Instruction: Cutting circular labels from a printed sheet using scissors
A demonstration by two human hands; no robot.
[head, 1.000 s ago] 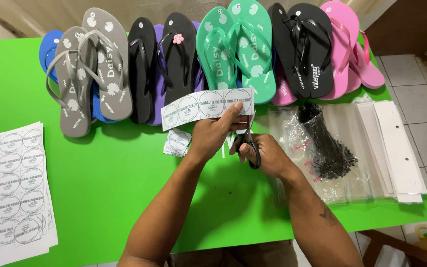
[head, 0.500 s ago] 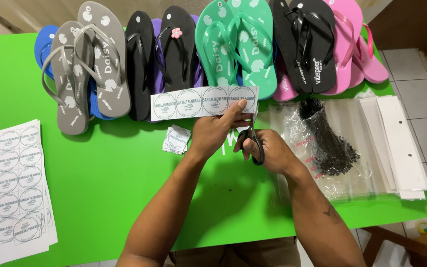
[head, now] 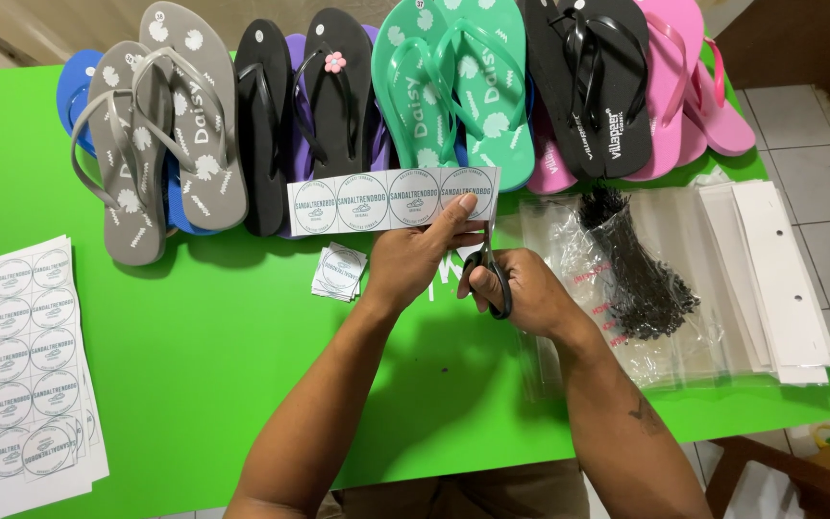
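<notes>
My left hand point(head: 413, 258) pinches the right end of a white paper strip of round stickers point(head: 377, 199) and holds it level above the green table point(head: 194, 365). My right hand point(head: 521, 288) grips black-handled scissors point(head: 490, 269), their blades pointing up at the strip's right end beside my left thumb. A small pile of cut square stickers point(head: 338, 272) lies on the table just left of my left hand.
A stack of uncut sticker sheets point(head: 13, 365) lies at the left edge. Flip-flops in grey point(head: 160, 135), black, teal point(head: 458, 86) and pink line the far side. Clear plastic bags with a bundle of black ties point(head: 641, 279) and white cardboard strips point(head: 780, 279) lie to the right.
The sticker strip has swung from tilted to level and sits lower and more to the left. Both hands have stayed close together, the scissors still at the strip's right end.
</notes>
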